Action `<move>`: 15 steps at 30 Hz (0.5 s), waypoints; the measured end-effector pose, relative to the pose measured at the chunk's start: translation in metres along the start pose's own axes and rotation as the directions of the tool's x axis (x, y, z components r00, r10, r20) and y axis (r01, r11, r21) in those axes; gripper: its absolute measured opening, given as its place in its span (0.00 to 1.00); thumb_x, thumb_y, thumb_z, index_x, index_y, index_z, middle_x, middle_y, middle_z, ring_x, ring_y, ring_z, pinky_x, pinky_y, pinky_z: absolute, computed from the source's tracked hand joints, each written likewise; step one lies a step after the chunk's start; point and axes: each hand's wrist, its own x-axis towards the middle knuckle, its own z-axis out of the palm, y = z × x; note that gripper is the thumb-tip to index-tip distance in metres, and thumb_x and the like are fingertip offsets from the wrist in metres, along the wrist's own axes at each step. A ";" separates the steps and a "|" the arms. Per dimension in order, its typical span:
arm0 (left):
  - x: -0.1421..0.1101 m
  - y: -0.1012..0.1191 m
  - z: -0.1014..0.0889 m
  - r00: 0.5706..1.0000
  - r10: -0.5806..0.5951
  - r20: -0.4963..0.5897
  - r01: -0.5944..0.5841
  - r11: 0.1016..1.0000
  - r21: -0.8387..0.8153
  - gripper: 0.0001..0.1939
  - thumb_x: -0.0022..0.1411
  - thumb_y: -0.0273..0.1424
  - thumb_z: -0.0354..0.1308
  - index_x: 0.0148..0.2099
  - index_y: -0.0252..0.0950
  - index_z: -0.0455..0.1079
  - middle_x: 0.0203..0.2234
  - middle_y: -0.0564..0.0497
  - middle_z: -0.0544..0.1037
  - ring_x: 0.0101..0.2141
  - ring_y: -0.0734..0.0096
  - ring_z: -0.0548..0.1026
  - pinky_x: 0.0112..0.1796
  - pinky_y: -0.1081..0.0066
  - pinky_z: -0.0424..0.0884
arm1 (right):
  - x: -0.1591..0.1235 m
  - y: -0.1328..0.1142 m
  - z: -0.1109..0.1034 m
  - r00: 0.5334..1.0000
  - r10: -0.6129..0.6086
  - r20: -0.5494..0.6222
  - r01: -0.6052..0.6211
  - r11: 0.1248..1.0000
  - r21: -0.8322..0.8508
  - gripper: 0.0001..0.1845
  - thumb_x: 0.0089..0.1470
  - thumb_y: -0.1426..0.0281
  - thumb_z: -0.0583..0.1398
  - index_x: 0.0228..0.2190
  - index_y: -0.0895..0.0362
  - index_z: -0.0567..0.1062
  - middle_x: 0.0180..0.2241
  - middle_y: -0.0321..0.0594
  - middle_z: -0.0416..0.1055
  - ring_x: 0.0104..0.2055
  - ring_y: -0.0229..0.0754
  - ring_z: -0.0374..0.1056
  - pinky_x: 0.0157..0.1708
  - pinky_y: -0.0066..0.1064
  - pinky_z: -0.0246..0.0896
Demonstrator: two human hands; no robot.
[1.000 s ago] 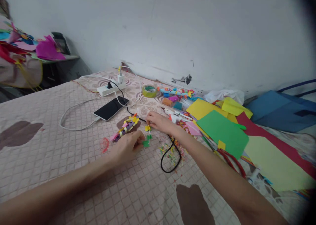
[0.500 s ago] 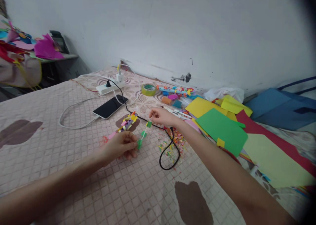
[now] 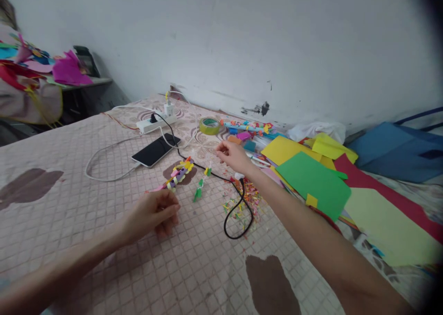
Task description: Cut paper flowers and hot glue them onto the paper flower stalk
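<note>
My right hand (image 3: 232, 154) is raised a little above the bedspread (image 3: 104, 222), its fingers pinched on the top end of a thin white strand (image 3: 202, 182). Small green and yellow paper pieces sit along the strand, which hangs down to the left. My left hand (image 3: 152, 215) rests on the bedspread left of the strand's lower green piece and does not touch it. Its fingers are loosely curled with the thumb over them, and nothing shows inside. A colourful paper chain (image 3: 178, 172) lies just beyond the left hand.
A phone (image 3: 155, 150) on a white cable and a power strip (image 3: 155, 123) lie farther back. A looped black cable (image 3: 238, 211) and paper scraps (image 3: 247, 199) lie under my right forearm. Coloured paper sheets (image 3: 313, 183), a tape roll (image 3: 209, 126), markers and a blue bag (image 3: 391, 153) fill the right.
My left hand let go of the strand's green end and drew back toward me. My right hand lifted the strand and moved it back and to the right.
</note>
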 end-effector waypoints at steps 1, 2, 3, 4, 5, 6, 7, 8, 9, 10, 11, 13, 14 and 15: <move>-0.003 0.000 0.000 1.000 0.012 -0.014 -0.012 1.000 0.019 0.12 0.59 0.40 0.53 0.33 0.36 0.59 0.22 0.54 0.75 0.18 0.74 0.73 0.16 0.76 0.67 | -0.005 -0.002 -0.003 1.000 -0.011 -0.028 0.011 1.000 0.007 0.02 0.52 0.74 0.56 0.28 0.58 0.67 0.26 0.34 0.68 0.24 0.33 0.65 0.24 0.24 0.58; -0.006 0.001 0.000 1.000 0.020 -0.024 -0.019 0.999 0.047 0.13 0.59 0.40 0.53 0.32 0.35 0.59 0.22 0.54 0.74 0.18 0.75 0.72 0.16 0.76 0.66 | -0.012 -0.005 -0.007 0.998 -0.022 -0.052 0.022 1.000 0.014 0.02 0.52 0.74 0.56 0.28 0.58 0.67 0.26 0.34 0.68 0.24 0.34 0.65 0.25 0.24 0.57; -0.009 0.002 0.000 0.999 0.026 -0.033 -0.023 0.996 0.085 0.13 0.59 0.41 0.52 0.31 0.35 0.60 0.21 0.54 0.74 0.17 0.75 0.71 0.17 0.76 0.66 | -0.021 -0.007 -0.011 0.997 -0.035 -0.075 0.037 0.999 0.023 0.02 0.52 0.74 0.55 0.28 0.58 0.67 0.26 0.34 0.67 0.25 0.34 0.65 0.25 0.24 0.57; -0.012 0.004 0.001 0.998 0.039 -0.041 -0.033 0.990 0.139 0.14 0.59 0.41 0.52 0.29 0.35 0.60 0.20 0.54 0.72 0.17 0.76 0.70 0.17 0.76 0.65 | -0.032 -0.010 -0.015 0.994 -0.046 -0.097 0.049 0.998 0.030 0.02 0.53 0.73 0.55 0.28 0.57 0.67 0.25 0.33 0.67 0.25 0.34 0.64 0.25 0.24 0.56; -0.014 0.006 0.003 0.996 0.068 -0.053 -0.055 0.976 0.211 0.15 0.59 0.42 0.52 0.28 0.35 0.59 0.18 0.56 0.70 0.17 0.76 0.68 0.17 0.76 0.63 | -0.044 -0.013 -0.019 0.991 -0.057 -0.122 0.061 0.997 0.036 0.03 0.54 0.72 0.55 0.28 0.57 0.67 0.24 0.33 0.66 0.25 0.34 0.64 0.25 0.24 0.55; -0.017 0.008 0.006 0.991 0.117 -0.072 -0.091 0.951 0.295 0.17 0.59 0.42 0.52 0.26 0.36 0.57 0.16 0.57 0.66 0.17 0.77 0.66 0.18 0.77 0.61 | -0.059 -0.015 -0.023 0.986 -0.074 -0.149 0.082 0.995 0.048 0.04 0.54 0.71 0.55 0.28 0.57 0.66 0.23 0.32 0.65 0.25 0.34 0.62 0.25 0.24 0.54; -0.018 0.010 0.010 0.979 0.183 -0.092 -0.136 0.915 0.380 0.18 0.60 0.42 0.51 0.24 0.36 0.55 0.15 0.59 0.62 0.17 0.78 0.63 0.18 0.77 0.59 | -0.075 -0.017 -0.027 0.980 -0.067 -0.186 0.074 0.997 0.034 0.08 0.55 0.69 0.55 0.25 0.57 0.65 0.21 0.31 0.62 0.23 0.33 0.59 0.23 0.24 0.51; -0.020 0.013 0.015 0.961 0.257 -0.104 -0.184 0.872 0.454 0.20 0.61 0.42 0.50 0.22 0.37 0.52 0.15 0.59 0.57 0.17 0.79 0.59 0.19 0.76 0.56 | -0.093 -0.018 -0.029 0.975 -0.041 -0.219 0.045 0.999 0.016 0.11 0.55 0.67 0.56 0.22 0.56 0.63 0.18 0.29 0.58 0.21 0.33 0.55 0.21 0.25 0.48; -0.021 0.017 0.022 0.938 0.329 -0.110 -0.232 0.830 0.508 0.21 0.62 0.41 0.49 0.22 0.37 0.49 0.15 0.60 0.54 0.18 0.79 0.56 0.20 0.76 0.54 | -0.111 -0.018 -0.031 0.976 -0.013 -0.216 0.014 1.000 0.002 0.14 0.55 0.66 0.55 0.20 0.56 0.61 0.17 0.28 0.55 0.20 0.32 0.52 0.21 0.25 0.45; -0.021 0.022 0.029 0.919 0.382 -0.100 -0.273 0.798 0.537 0.22 0.64 0.40 0.46 0.21 0.37 0.47 0.16 0.59 0.52 0.18 0.79 0.54 0.20 0.75 0.53 | -0.131 -0.018 -0.031 0.971 0.015 -0.238 -0.018 1.000 -0.009 0.17 0.57 0.66 0.53 0.19 0.55 0.57 0.16 0.28 0.50 0.19 0.32 0.49 0.20 0.26 0.43; -0.021 0.028 0.039 0.911 0.408 -0.067 -0.310 0.781 0.542 0.21 0.66 0.39 0.43 0.22 0.37 0.46 0.16 0.59 0.52 0.19 0.78 0.54 0.21 0.74 0.53 | -0.150 -0.016 -0.031 0.963 0.028 -0.267 -0.034 0.999 -0.017 0.19 0.58 0.66 0.52 0.17 0.55 0.53 0.16 0.27 0.47 0.19 0.32 0.47 0.19 0.26 0.41; -0.018 0.042 0.060 0.893 0.451 0.001 -0.382 0.755 0.534 0.21 0.67 0.38 0.39 0.22 0.37 0.47 0.17 0.58 0.54 0.20 0.78 0.56 0.22 0.74 0.53 | -0.187 -0.007 -0.027 0.953 0.031 -0.302 -0.044 0.998 -0.036 0.20 0.58 0.68 0.51 0.18 0.54 0.49 0.16 0.27 0.43 0.18 0.32 0.45 0.19 0.26 0.40; -0.016 0.049 0.072 0.890 0.454 0.050 -0.407 0.739 0.537 0.21 0.67 0.38 0.39 0.22 0.36 0.49 0.17 0.58 0.57 0.20 0.77 0.58 0.23 0.73 0.54 | -0.203 -0.002 -0.024 0.950 0.027 -0.311 -0.048 0.997 -0.059 0.20 0.57 0.69 0.52 0.18 0.54 0.49 0.16 0.27 0.44 0.18 0.32 0.46 0.19 0.26 0.40; -0.012 0.057 0.085 0.872 0.482 0.083 -0.446 0.715 0.539 0.21 0.67 0.37 0.39 0.22 0.36 0.50 0.17 0.57 0.58 0.20 0.77 0.58 0.23 0.73 0.54 | -0.218 0.004 -0.022 0.949 0.004 -0.316 -0.037 0.994 -0.099 0.19 0.57 0.71 0.52 0.18 0.54 0.50 0.17 0.27 0.45 0.18 0.32 0.46 0.19 0.26 0.41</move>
